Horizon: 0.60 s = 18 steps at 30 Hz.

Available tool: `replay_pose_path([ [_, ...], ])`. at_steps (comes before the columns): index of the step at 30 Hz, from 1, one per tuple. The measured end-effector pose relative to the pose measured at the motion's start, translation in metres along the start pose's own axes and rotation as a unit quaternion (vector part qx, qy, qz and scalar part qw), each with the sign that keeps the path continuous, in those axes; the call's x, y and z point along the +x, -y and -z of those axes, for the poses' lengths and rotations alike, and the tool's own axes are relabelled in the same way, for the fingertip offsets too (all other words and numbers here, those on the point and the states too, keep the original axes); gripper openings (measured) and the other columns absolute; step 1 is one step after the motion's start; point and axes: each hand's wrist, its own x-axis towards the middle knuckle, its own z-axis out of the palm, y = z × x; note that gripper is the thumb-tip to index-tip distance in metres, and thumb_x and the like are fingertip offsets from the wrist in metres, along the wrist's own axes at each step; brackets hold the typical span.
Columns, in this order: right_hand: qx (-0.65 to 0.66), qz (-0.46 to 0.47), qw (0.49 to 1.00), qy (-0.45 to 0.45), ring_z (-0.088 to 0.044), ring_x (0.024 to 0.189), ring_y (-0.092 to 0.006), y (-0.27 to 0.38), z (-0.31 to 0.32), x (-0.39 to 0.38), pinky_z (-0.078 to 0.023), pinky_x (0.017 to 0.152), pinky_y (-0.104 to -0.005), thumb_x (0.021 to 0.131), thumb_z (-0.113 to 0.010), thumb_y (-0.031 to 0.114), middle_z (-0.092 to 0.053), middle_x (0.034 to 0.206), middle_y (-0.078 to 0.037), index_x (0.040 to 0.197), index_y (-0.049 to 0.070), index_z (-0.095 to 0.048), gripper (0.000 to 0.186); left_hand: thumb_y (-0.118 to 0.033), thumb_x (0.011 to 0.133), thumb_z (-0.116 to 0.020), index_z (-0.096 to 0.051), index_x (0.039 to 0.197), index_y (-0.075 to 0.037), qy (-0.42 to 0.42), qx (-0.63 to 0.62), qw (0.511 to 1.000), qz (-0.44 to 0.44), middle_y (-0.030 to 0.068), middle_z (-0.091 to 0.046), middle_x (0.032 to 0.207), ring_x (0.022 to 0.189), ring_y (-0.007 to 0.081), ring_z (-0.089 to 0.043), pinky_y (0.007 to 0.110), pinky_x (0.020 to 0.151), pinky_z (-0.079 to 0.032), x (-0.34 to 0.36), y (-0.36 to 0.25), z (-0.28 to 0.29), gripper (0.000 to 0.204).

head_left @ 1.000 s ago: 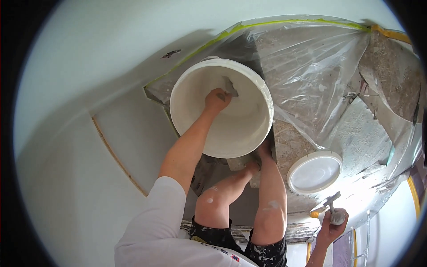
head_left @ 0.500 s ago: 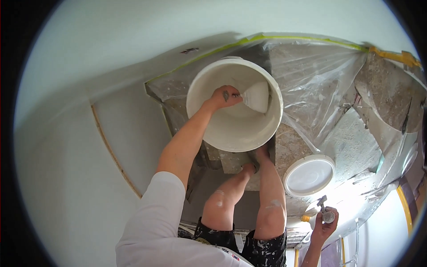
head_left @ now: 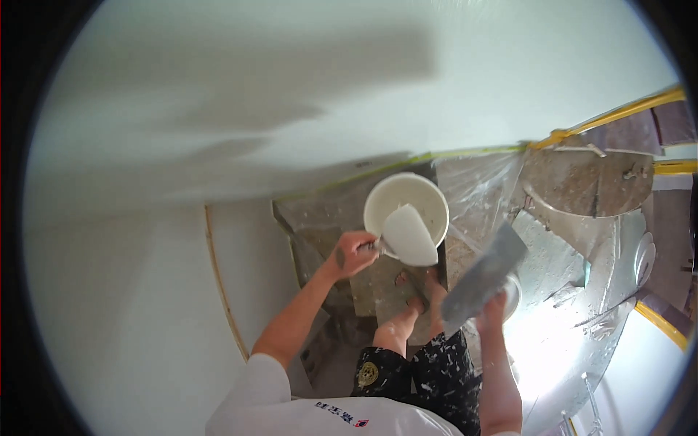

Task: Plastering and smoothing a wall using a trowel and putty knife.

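Note:
My left hand [head_left: 351,256] is closed round the handle of a wide putty knife [head_left: 411,236], whose blade is covered in pale white compound and hangs over the near rim of the white bucket [head_left: 396,187]. My right hand [head_left: 491,311] grips a long grey metal trowel [head_left: 486,269], tilted diagonally and blurred by motion; its blade partly hides the white lid [head_left: 512,298] on the floor behind it. My legs [head_left: 396,330] and feet are below, on the near side of the bucket.
A white wall [head_left: 327,73] with green tape along its foot runs across the top; another wall [head_left: 116,291] with a thin wooden strip is at the left. Plastic sheeting [head_left: 476,182] and dusty boards cover the floor. Yellow tape [head_left: 603,116] edges the right.
My left hand has lifted the putty knife from inside the bucket, loaded with compound. My right hand has raised the trowel and turned its blade upward. The view has pulled back, showing more wall.

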Motion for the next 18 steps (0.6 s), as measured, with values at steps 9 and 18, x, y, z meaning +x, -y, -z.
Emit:
replay_pose_path([
  [9,0.199,-0.227,0.864,0.403,-0.058,0.092,-0.0193,0.013,-0.196,-0.087,-0.049,0.082,-0.0290,0.093,-0.053,0.013,-0.058,0.100,-0.006,0.113,0.002,-0.053,0.023,-0.001,0.065,-0.068,-0.058,0.101,-0.002,-0.208,0.252,0.876,-0.354,0.0124,-0.061,0.093,0.079,0.0302,-0.061,0.039,0.069,-0.052,-0.132,-0.250,0.064,0.037],
  [18,0.202,-0.153,0.766,0.591,-0.055,0.097,-0.0190,0.100,-0.250,-0.168,-0.047,0.089,-0.0287,0.096,-0.047,0.017,-0.057,0.102,-0.005,0.115,0.003,-0.053,0.025,-0.004,0.067,-0.066,-0.058,0.098,-0.002,-0.329,0.422,0.718,-0.445,0.0101,-0.061,0.092,0.081,0.0297,-0.060,0.041,0.067,-0.050,-0.181,-0.309,0.070,0.032],
])
